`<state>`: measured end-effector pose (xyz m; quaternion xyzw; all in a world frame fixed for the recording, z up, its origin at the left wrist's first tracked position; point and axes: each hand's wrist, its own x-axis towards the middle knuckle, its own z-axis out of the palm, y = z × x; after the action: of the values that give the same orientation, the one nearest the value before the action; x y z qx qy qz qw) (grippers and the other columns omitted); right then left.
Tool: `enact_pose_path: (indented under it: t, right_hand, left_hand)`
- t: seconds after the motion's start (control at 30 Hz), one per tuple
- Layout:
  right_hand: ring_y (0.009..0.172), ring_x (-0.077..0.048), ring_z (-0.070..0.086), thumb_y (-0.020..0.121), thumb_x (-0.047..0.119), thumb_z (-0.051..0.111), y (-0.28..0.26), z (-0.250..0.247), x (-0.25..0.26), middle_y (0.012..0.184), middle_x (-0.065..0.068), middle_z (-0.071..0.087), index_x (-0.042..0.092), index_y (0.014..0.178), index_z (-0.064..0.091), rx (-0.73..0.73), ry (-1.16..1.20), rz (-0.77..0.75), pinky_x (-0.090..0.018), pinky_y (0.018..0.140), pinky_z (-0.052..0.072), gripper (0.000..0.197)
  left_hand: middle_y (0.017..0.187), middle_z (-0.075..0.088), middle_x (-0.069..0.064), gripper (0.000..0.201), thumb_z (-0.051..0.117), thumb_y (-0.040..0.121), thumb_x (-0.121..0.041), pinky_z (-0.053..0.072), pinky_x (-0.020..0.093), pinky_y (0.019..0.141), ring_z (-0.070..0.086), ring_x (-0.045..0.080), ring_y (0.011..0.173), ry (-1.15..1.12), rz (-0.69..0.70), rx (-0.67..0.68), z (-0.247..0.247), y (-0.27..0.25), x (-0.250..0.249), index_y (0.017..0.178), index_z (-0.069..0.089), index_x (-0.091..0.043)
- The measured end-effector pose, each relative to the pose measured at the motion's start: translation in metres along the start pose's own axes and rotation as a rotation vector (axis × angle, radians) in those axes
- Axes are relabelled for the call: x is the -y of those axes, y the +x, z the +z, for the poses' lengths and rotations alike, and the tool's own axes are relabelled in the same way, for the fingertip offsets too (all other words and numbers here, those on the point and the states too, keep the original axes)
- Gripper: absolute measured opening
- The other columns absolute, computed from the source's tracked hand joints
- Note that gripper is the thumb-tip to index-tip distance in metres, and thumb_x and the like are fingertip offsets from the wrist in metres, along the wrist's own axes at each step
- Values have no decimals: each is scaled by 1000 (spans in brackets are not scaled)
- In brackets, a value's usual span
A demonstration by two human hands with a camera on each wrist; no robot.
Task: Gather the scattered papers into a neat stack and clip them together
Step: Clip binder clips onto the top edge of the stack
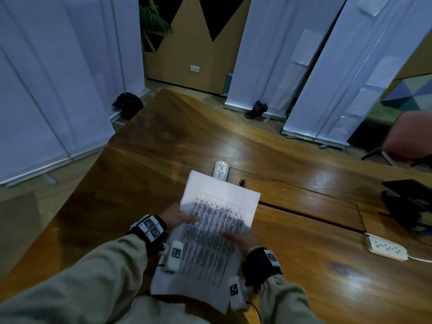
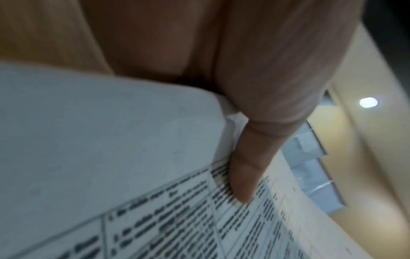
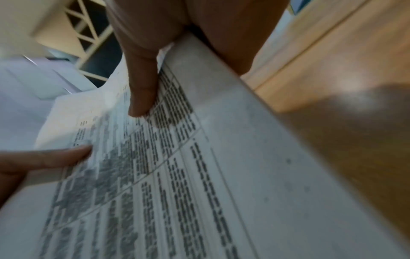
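Both hands are on the papers (image 1: 215,232) now, holding the bundle up off the wooden table (image 1: 292,230), close to the person's chest. The left hand (image 1: 178,217) grips the left edge, thumb (image 2: 244,177) laid flat across the printed table on the top sheet, the other fingers out of sight beneath. The right hand (image 1: 243,238) pinches the right edge the same way, its thumb (image 3: 142,91) pressing down on the rows of text, the rest tucked under the pages. The sheets aren't squared: the far page pokes out beyond the near ones, and the right corner curls a little. The print is too blurred to read. Behind the bundle, a white power strip (image 1: 221,169) sits in the table's middle slot, partly hidden by the top edge of the paper. A second white strip (image 1: 385,248) lies well off to the right, near a dark object I can't identify.
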<state>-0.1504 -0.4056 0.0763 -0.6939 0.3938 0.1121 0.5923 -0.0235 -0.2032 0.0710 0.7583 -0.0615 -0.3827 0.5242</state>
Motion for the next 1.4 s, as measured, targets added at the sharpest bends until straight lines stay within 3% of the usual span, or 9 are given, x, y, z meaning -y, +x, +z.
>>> enact_pose_path:
  t: [0.13, 0.33, 0.43, 0.57, 0.73, 0.97, 1.17, 1.3, 1.4]
  right_hand:
    - [88, -27, 68, 21, 52, 91, 32, 10, -8, 103, -12, 70, -1, 101, 66, 12, -94, 123, -34, 75, 55, 100]
    - [79, -27, 66, 62, 32, 86, 65, 7, -1, 101, -13, 70, 10, 95, 66, 76, -198, 165, -39, 69, 57, 45]
    - [79, -28, 67, 70, 44, 77, 103, -13, 9, 115, -15, 65, 21, 130, 46, -35, -157, 178, -37, 66, 56, 72]
    - [96, -38, 64, 50, 75, 63, 162, -33, 37, 117, -13, 64, 32, 123, 46, -248, -278, 181, -49, 82, 54, 86]
    - [111, -39, 57, 82, 58, 54, 185, -31, 92, 128, -17, 57, 13, 133, 41, -290, -317, 133, -39, 78, 37, 69]
    - [113, -41, 55, 97, 36, 40, 199, -23, 90, 129, -24, 54, 4, 127, 47, -325, -425, 70, -36, 77, 38, 44]
    - [91, -34, 64, 84, 27, 65, 154, -20, 79, 107, -21, 66, 17, 80, 58, -225, 293, 32, -46, 80, 52, 13]
    - [97, -29, 62, 54, 17, 82, 113, -30, 78, 112, -17, 63, 22, 106, 56, -13, 464, -81, -34, 73, 53, 59]
    - [99, -21, 61, 67, -3, 73, 82, -36, 87, 118, -10, 61, 13, 130, 50, 105, 450, -154, -32, 78, 52, 69]
  left_hand:
    - [91, 68, 12, 26, 81, 73, -25, 49, 34, 84, 60, 25, 82, 87, -243, -16, 4, 23, 17, 78, 64, -7]
    - [147, 42, 17, 80, 72, 83, -35, 42, 37, 103, 46, 33, 131, 288, -393, -80, 8, 53, 36, 144, 34, -1]
    - [150, 38, 17, 82, 70, 85, -36, 43, 36, 103, 44, 34, 132, 266, -477, -124, 1, 64, 47, 145, 29, 3]
    - [132, 55, 20, 67, 72, 81, -42, 46, 34, 90, 53, 34, 121, 225, -557, -57, -12, 72, 57, 128, 53, 1]
    - [73, 69, 10, 39, 84, 66, -43, 48, 28, 68, 66, 25, 73, 125, -555, 25, -21, 85, 73, 60, 65, -10]
    - [101, 71, 13, 106, 81, 30, -75, 52, 43, 90, 66, 30, 94, 158, -524, 50, -30, 118, 135, 102, 68, 2]
    - [103, 71, 13, 50, 84, 67, -35, 51, 41, 94, 65, 30, 101, 105, -426, -49, -20, 74, 73, 100, 69, 0]
    - [98, 74, 12, 61, 88, 53, -42, 51, 50, 95, 68, 29, 96, 19, -308, -31, -13, 68, 81, 97, 70, -3]
    - [100, 73, 10, 72, 83, 45, -51, 54, 45, 92, 69, 26, 96, 22, -195, -16, -8, 55, 64, 99, 69, -5]
